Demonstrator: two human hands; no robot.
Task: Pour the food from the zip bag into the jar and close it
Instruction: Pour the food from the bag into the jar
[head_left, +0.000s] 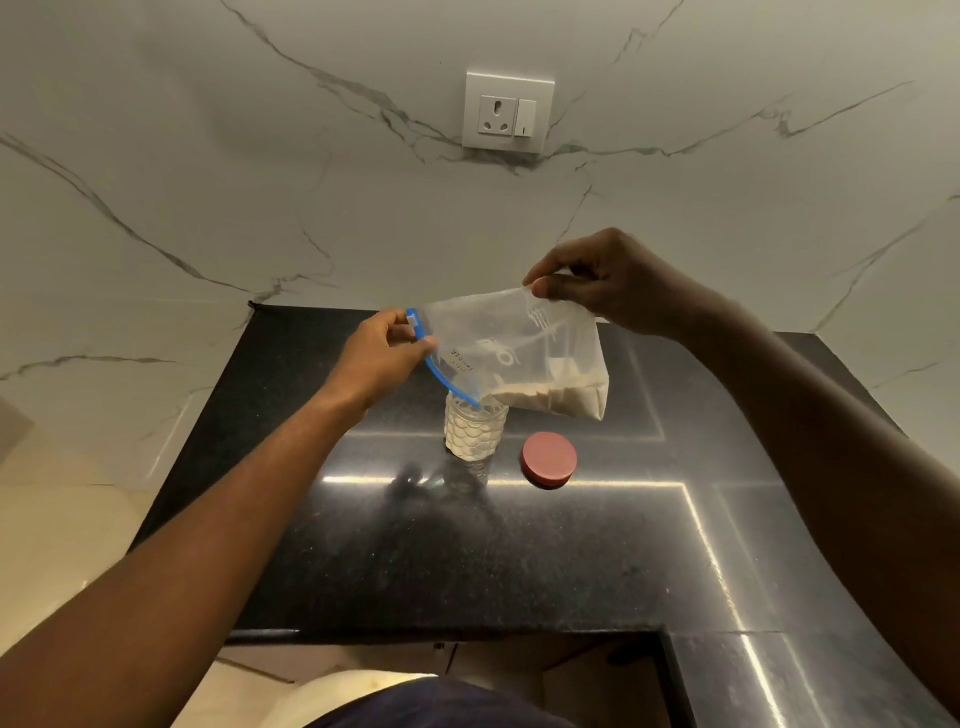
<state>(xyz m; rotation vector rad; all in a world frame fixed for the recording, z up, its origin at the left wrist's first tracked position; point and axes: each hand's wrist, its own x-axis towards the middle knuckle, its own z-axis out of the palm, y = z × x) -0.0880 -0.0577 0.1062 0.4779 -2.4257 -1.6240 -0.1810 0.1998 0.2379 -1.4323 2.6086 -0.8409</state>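
Bag (519, 348) is limp, slippery film. Left hand (382, 358) pinches zip edge, right hand (602, 286) pinches bottom corner; mouth over jar (475, 431). Keep corner grips, grains shift weight.

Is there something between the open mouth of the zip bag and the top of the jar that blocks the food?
Nothing visible blocks it. The zip bag has its blue opening right over the open jar. The red lid lies on the counter, to the right of the jar and apart from it.

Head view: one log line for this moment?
phase: pouring | left hand: holds zip bag mouth | right hand: lifts bag corner | jar: open, part filled | lid: on counter
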